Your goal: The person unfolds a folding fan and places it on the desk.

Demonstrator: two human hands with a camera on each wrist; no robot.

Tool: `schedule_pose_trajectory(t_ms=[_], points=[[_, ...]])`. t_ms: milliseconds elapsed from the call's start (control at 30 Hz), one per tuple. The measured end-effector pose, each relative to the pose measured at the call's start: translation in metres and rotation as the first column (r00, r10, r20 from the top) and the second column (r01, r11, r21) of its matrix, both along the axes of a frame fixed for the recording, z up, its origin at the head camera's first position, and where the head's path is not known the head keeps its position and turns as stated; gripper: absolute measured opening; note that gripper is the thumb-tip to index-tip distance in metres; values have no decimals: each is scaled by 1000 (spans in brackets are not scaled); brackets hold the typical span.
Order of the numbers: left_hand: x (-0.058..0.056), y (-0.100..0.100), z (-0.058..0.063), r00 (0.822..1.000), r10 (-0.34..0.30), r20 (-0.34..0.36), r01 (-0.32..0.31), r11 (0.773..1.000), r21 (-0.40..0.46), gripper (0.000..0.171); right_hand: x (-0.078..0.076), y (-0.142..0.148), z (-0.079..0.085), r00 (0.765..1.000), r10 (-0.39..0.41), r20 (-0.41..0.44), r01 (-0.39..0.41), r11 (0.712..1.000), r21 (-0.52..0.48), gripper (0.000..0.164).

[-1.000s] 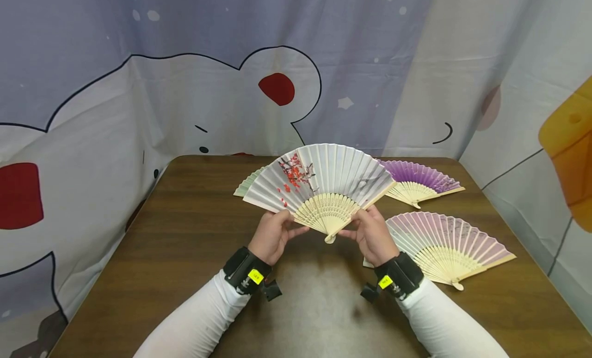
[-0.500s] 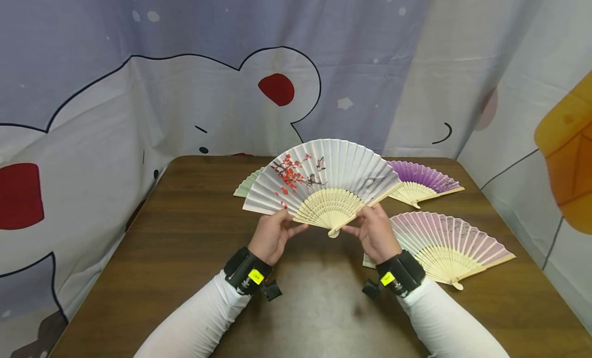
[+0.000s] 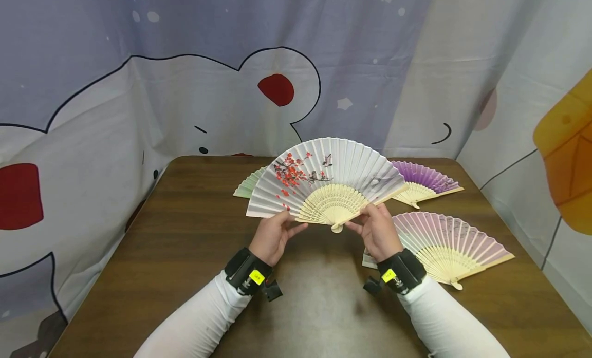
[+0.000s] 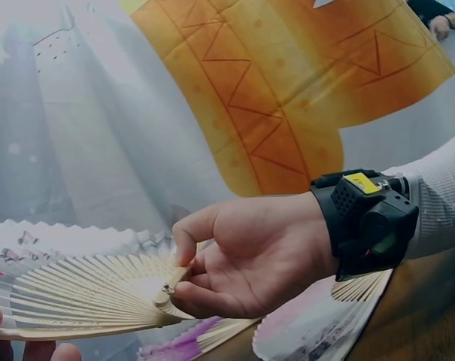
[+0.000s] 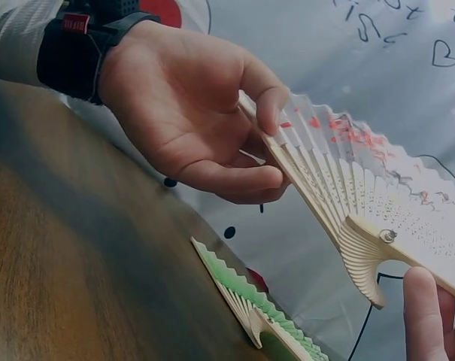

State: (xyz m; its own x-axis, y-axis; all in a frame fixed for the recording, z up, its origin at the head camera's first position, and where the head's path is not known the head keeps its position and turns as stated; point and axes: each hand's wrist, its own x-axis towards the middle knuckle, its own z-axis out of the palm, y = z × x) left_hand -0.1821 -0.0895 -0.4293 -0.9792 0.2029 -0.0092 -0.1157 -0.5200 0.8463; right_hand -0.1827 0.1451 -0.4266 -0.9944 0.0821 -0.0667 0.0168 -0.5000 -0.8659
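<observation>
Both hands hold up a spread white folding fan printed with red blossoms and birds, over the middle of the table. My left hand pinches its left outer stick between thumb and fingers. At the right outer stick, my right hand has its thumb in front and fingers behind. The ribs and pivot show closely in the right wrist view, with the left hand across from the right fingertips. In the left wrist view, the right hand grips close to the pivot.
A green fan lies partly hidden behind the white one. At the right lie a spread purple fan and, nearer, a pink one, both on the brown wooden table. A printed curtain stands behind.
The white fan has risen slightly, shifted right and opened a little wider. My right hand has moved slightly right with it; my left hand is nearly still.
</observation>
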Motion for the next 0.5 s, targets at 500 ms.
schedule_pose_trajectory(t_ms=[500], points=[[0,4,-3,1000,24,11,-24,1000,15,27,-4,6,0,998,-59,-2,59,997,-55,22]])
